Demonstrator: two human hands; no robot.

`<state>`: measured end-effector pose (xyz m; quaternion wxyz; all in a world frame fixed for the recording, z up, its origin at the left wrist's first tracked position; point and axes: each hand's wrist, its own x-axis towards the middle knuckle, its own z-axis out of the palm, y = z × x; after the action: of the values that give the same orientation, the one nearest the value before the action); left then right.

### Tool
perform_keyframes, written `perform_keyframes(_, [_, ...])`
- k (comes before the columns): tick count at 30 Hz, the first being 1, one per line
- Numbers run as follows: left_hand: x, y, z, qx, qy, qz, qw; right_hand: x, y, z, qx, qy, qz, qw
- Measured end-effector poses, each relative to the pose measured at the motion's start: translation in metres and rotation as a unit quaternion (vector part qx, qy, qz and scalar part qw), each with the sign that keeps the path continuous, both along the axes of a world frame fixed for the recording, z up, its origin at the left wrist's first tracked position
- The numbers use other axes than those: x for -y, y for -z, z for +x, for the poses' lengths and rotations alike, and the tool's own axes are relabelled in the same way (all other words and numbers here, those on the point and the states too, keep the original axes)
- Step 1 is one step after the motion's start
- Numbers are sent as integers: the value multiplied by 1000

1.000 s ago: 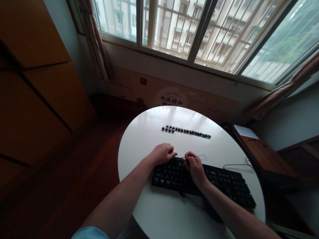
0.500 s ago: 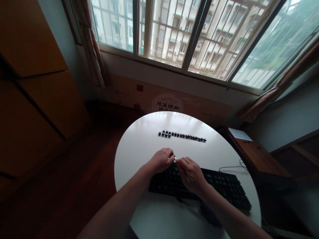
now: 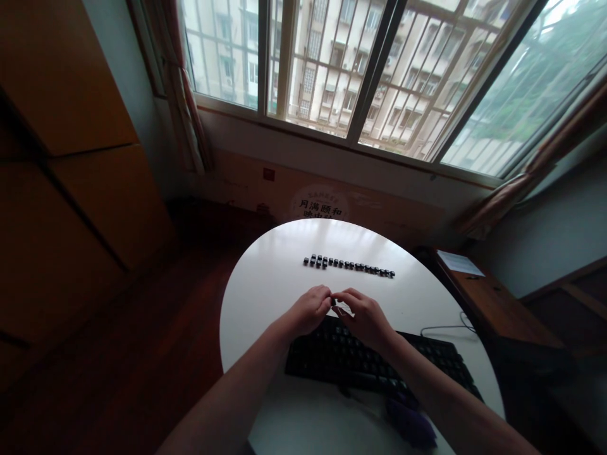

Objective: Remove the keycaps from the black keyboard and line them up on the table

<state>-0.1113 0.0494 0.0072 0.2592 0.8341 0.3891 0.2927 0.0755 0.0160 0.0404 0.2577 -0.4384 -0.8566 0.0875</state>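
Note:
A black keyboard (image 3: 360,363) lies on a round white table (image 3: 265,291). My left hand (image 3: 308,309) and my right hand (image 3: 363,316) meet just above its far left edge, fingertips pinched together on a small dark keycap (image 3: 333,303). A thin wire tool also shows in my right hand. Beyond my hands a row of several removed black keycaps (image 3: 348,265) lies across the table.
A purple object (image 3: 410,426) lies at the keyboard's near edge. The keyboard cable (image 3: 443,327) loops at the right. A wooden side table with a paper (image 3: 462,262) stands to the right, wooden cabinets (image 3: 66,158) to the left, a barred window ahead.
My hands have lifted off the keyboard and come together over its far edge. A keycap now sits between the fingertips; the wire tool has swung back into my right hand.

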Motion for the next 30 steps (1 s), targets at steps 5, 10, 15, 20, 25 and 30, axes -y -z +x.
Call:
perform_keyframes(5, [-3, -1, -6, 40, -32, -23, 998, -31, 6, 4, -32, 12, -27, 999])
perform_keyframes(10, [-14, 0, -23, 93, -179, -22, 979, -100, 24, 14, -81, 137, -68, 985])
perform_keyframes(15, [-20, 2, -31, 62, -192, -19, 979, -144, 48, 11, -68, 166, -84, 980])
perform_keyframes(20, [-19, 4, -29, 44, -157, -9, 987, -154, 59, 3, -53, 172, -79, 980])
perform_keyframes(25, [-18, 3, -29, 59, -128, 11, 990, -156, 62, 2, -45, 176, -77, 980])
perform_keyframes(30, [-15, -2, -30, 78, -122, 18, 989, -155, 61, 2, -43, 179, -72, 980])
